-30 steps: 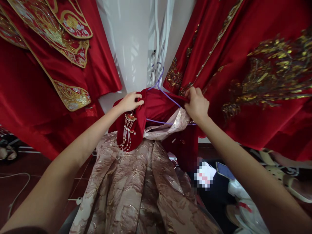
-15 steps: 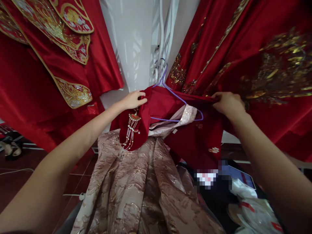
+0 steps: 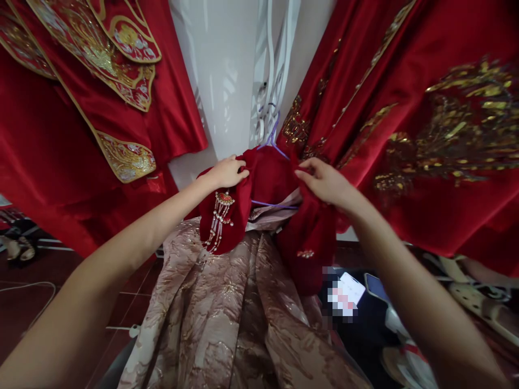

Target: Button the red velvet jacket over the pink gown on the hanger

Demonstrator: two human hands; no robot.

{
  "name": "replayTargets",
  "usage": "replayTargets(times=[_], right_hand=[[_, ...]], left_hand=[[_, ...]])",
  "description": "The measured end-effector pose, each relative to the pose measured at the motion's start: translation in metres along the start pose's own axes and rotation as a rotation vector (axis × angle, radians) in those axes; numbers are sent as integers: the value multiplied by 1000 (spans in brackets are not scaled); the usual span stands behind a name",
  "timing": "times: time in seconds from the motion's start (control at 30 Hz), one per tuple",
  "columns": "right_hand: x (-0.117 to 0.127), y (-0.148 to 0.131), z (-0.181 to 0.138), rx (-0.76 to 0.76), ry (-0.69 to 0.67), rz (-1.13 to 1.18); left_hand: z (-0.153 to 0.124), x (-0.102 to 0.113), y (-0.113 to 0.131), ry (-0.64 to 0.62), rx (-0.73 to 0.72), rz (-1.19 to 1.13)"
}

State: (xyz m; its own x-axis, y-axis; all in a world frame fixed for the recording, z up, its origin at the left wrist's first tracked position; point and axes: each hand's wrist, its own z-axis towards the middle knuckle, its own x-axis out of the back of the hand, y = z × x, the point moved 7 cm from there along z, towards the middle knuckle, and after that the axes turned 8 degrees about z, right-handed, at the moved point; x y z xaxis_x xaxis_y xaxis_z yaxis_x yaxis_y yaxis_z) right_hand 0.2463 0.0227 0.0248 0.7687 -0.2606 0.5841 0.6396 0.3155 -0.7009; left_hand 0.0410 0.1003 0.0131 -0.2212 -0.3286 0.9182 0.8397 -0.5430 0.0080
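Gripping red jacket (image 3: pixel 267 178) shoulders, left hand (image 3: pixel 227 172), right hand (image 3: pixel 324 182), purple hanger (image 3: pixel 273 141) hook up, bar crosswise

i count two hands, my left hand (image 3: pixel 227 172) and right hand (image 3: pixel 324 181); one purple hanger (image 3: pixel 272 205); one dark red velvet top (image 3: pixel 267 173); one beaded tassel (image 3: pixel 219 221); one pink-gold brocade skirt (image 3: pixel 227 313); two red embroidered robes, the left robe (image 3: pixel 60 156) and the right robe (image 3: pixel 425 70).

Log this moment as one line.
left hand: gripping red garment | right hand: pinching same garment | purple hanger: inside it | pink skirt: hanging below
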Motion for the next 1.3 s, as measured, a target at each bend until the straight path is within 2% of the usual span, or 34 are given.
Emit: replayTargets(times=[0.1, 0.2, 0.27, 0.33, 0.4, 0.47, 0.53, 0.6, 0.7, 0.77, 0.83, 0.9, 1.0, 1.07, 1.17, 1.23, 1.3], right_hand=[[-38, -25, -8, 123, -13, 91], [-60, -21, -26, 98, -70, 254], [-59, -9, -39, 104, -59, 334], [-51, 10, -51, 100, -8, 348], [-42, 31, -61, 41, 47, 282], [-38, 46, -67, -16, 76, 168], [-42, 51, -67, -46, 67, 84], [-54, 45, -60, -57, 27, 104], [-76, 25, -46, 3, -14, 301], [-84, 13, -40, 64, 4, 452], [-90, 12, -39, 44, -12, 562], [-95, 21, -40, -41, -41, 651], [-92, 33, -43, -111, 18, 763], [-91, 34, -44, -82, 35, 800], [-94, 26, -50, 11, -69, 852], [-95, 21, -58, 97, -105, 861], [-93, 18, -65, 167, -79, 811]], left_hand=[[3, 3, -5, -18, 7, 46], [1, 6, -6, -40, 8, 50], [-7, 9, -2, 2, 43, 52], [-25, 17, 8, 145, 91, 54], [-48, 27, 21, 321, 108, 39], [-66, 29, 34, 369, 103, 20], [-72, 25, 42, 320, 90, -10], [-67, 16, 53, 216, 28, -61], [-55, 5, 74, 91, -117, -179], [-53, 2, 81, 76, -166, -281], [-57, 0, 82, 76, -167, -381], [-66, -7, 77, 82, -124, -461], [-80, -22, 68, 171, 8, -595], [-88, -34, 62, 267, 126, -720], [-99, -53, 56, 381, 303, -929], [-104, -61, 55, 413, 372, -1022], [-106, -64, 56, 402, 388, -1060]])
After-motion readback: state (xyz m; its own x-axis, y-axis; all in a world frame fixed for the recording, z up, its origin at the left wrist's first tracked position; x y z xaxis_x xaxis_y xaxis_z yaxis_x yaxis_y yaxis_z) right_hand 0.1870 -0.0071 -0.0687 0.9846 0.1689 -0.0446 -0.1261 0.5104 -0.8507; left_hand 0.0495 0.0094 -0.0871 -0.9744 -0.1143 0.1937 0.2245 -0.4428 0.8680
